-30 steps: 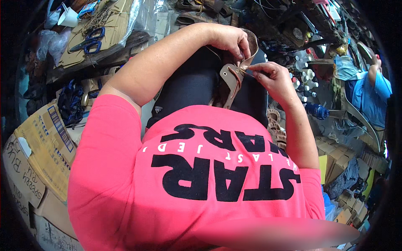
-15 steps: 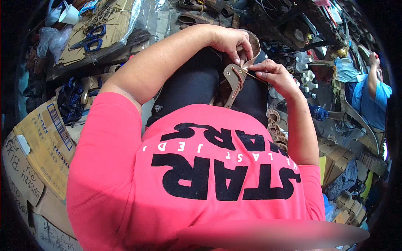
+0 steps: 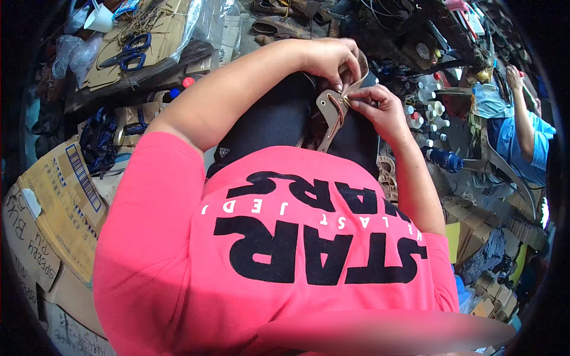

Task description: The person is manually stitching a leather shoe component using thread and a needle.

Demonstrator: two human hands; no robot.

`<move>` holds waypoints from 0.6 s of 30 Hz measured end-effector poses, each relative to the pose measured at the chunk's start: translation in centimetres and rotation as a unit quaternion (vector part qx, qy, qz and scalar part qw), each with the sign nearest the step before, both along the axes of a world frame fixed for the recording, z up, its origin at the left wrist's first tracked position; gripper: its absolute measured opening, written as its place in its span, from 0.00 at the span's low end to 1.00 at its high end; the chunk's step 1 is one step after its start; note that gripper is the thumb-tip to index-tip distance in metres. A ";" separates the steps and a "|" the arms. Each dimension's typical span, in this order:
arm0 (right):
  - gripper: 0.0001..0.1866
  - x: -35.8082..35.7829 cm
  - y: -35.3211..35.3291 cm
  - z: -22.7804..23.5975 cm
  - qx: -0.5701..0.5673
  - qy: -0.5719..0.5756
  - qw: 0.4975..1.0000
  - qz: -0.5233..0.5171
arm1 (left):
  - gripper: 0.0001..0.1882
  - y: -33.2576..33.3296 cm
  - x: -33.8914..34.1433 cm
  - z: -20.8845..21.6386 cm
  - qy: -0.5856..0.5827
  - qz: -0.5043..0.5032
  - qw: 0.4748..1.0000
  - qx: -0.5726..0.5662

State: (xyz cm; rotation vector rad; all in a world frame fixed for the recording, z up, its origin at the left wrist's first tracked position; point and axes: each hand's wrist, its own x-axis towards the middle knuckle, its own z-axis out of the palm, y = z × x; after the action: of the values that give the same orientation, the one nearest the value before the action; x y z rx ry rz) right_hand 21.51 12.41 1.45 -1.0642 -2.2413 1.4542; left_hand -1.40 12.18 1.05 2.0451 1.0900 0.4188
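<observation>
A brown leather shoe upper [image 3: 325, 110] with metal eyelets lies over my thighs. A thin brown lace [image 3: 339, 118] runs through some of its eyelets and loops along its face. My left hand [image 3: 337, 64] comes over the top and pinches the upper's edge beside the eyelets. From the other side, my right hand [image 3: 375, 108] has thumb and forefinger closed on the lace close to an eyelet. Both hands' fingertips nearly meet there. The lace end inside the right pinch is mostly hidden.
At upper left, dark-handled scissors [image 3: 132, 54] rest on stacked card pieces. Several small bottles [image 3: 428, 110] stand to the right. A co-worker's arm [image 3: 522, 113] and blue sleeve show at far right. A cardboard box [image 3: 65, 204] is at left.
My right hand has moved left toward the eyelet, and the stretch of lace between it and the leather has shortened. The left hand stays at the upper's edge.
</observation>
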 end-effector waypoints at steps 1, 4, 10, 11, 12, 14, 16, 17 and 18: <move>0.08 0.0 0.0 0.4 0.042 -0.026 0.999 0.018 | 0.23 -0.8 -0.3 0.3 0.002 -0.002 1.000 -0.001; 0.10 0.0 -0.4 1.1 0.089 -0.043 0.995 0.035 | 0.23 -3.9 -2.8 0.9 0.076 0.183 0.966 0.163; 0.12 0.5 -1.4 0.8 0.191 -0.072 0.978 0.047 | 0.16 -5.9 -6.1 -0.1 0.101 0.149 0.979 0.100; 0.13 0.6 -1.7 0.8 0.240 -0.083 0.966 0.056 | 0.13 -5.7 -7.2 -0.4 0.084 0.238 0.959 0.126; 0.13 0.6 -2.2 1.0 0.240 -0.084 0.966 0.054 | 0.10 -5.6 -8.2 -0.6 0.063 0.323 0.932 0.151; 0.16 0.6 -3.0 1.3 0.309 -0.094 0.944 0.061 | 0.07 -6.1 -11.1 -0.4 0.144 0.377 0.901 0.158; 0.17 0.9 -3.5 0.8 0.324 -0.097 0.939 0.059 | 0.07 -6.6 -11.6 0.0 0.221 0.426 0.862 0.165; 0.17 0.9 -3.8 0.9 0.347 -0.101 0.931 0.053 | 0.10 -7.3 -11.3 0.0 0.217 0.415 0.868 0.163; 0.18 0.8 -4.0 0.9 0.369 -0.103 0.923 0.048 | 0.12 -8.0 -11.1 0.1 0.214 0.405 0.874 0.161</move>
State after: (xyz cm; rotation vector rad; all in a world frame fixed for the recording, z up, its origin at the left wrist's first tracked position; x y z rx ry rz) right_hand 22.27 8.40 2.33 -0.8722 -2.6624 0.4189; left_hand -12.46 4.20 1.14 1.9048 2.3010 0.5980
